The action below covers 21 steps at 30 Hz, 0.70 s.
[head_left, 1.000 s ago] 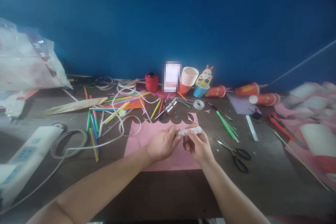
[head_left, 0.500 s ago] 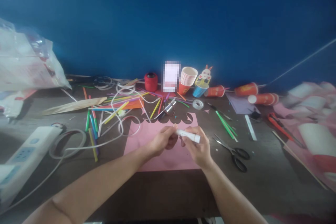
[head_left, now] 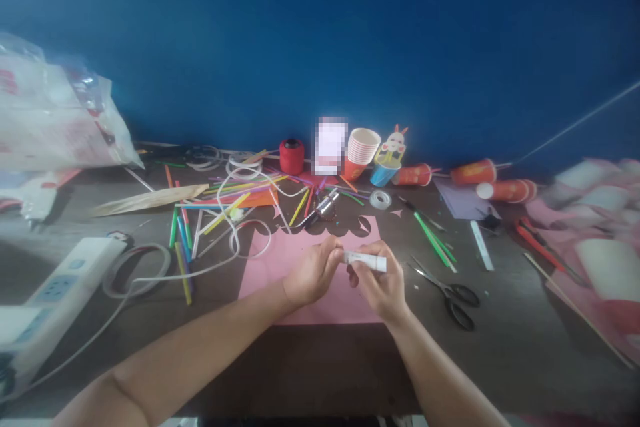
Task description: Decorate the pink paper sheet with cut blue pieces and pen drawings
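A slim white tube (head_left: pixel 369 261) with faint print lies nearly level between my two hands. My right hand (head_left: pixel 384 287) is closed around it, its right end sticking out past the fingers. The fingers of my left hand (head_left: pixel 311 273) are closed at the tube's left end, which they hide. Both hands are over a pink sheet of paper (head_left: pixel 305 307) with scalloped cutouts along its far edge. Black-handled scissors (head_left: pixel 450 293) lie partly open to the right of the sheet.
Coloured straws (head_left: pixel 235 203), a white cable (head_left: pixel 190 275) and a power strip (head_left: pixel 60 293) are at left. Along the blue wall stand stacked paper cups (head_left: pixel 363 147), a blue cup (head_left: pixel 385 172) with a rabbit cutout and red yarn (head_left: pixel 292 157). Red-handled pliers (head_left: pixel 540 247) lie at right.
My left hand has turned, its fingers now more upright and closed over the tube's left end. The tube sits a little flatter. The whole view has shifted slightly.
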Motion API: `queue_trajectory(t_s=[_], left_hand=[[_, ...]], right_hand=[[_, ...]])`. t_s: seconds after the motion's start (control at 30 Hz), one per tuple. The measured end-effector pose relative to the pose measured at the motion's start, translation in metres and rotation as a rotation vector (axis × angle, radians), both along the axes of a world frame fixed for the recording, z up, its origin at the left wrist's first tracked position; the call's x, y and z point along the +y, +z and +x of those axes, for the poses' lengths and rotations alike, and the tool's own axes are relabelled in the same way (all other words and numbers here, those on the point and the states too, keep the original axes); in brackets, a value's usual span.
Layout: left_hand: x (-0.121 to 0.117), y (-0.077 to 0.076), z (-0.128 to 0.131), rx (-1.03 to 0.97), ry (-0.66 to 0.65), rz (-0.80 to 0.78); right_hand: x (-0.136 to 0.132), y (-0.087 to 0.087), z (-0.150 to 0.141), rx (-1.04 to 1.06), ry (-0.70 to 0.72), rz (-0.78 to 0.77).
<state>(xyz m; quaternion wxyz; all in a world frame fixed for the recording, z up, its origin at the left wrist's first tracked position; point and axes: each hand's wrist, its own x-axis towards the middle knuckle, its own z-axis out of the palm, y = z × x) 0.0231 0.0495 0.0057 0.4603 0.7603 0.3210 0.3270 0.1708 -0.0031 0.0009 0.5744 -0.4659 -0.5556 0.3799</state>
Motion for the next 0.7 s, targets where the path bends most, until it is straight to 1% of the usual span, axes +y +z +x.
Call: queue_trajectory(t_s=[0.07,0.13,0.2,0.23,0.27,0.3,0.33,0.4,0.43,0.47,0.53,0.63,0.7], left_hand=[[0.001,-0.001,0.004,-0.025,0.035,-0.103],[0.004,-0.002,0.007,-0.035,0.038,-0.323],[0.008,-0.003,0.008,-0.002,-0.006,-0.558],[0.01,-0.003,0.008,0.027,-0.028,-0.619],[0.011,-0.002,0.006,0.055,-0.036,-0.615],[0.011,-0.001,0.004,0.072,-0.031,-0.547],[0.01,0.001,0.002,0.076,-0.024,-0.435],[0.007,0.003,-0.002,0.049,-0.046,-0.188],[0.005,0.004,-0.003,0.031,-0.074,-0.097],[0.003,0.003,-0.004,0.014,-0.102,-0.041],[0.0,-0.001,-0.004,-0.032,-0.101,-0.003],[0.001,-0.008,-0.003,-0.131,-0.003,-0.004],[0.003,-0.009,-0.002,-0.202,0.017,-0.005]], right_hand=[[-0.001,0.0,0.003,-0.141,-0.018,0.054],[-0.001,0.002,0.007,-0.3,-0.023,0.129],[0.0,0.005,0.01,-0.424,0.01,0.211],[0.0,0.006,0.011,-0.461,0.036,0.24],[0.0,0.008,0.012,-0.477,0.055,0.249],[0.001,0.009,0.012,-0.47,0.06,0.235],[0.001,0.009,0.011,-0.438,0.047,0.198],[0.001,0.01,0.01,-0.308,0.0,0.074],[0.001,0.01,0.01,-0.23,-0.008,0.0],[0.002,0.01,0.01,-0.155,0.006,-0.074],[0.004,0.011,0.011,-0.029,0.094,-0.198],[0.007,0.014,0.012,0.107,0.276,-0.34],[0.007,0.015,0.011,0.197,0.397,-0.422]])
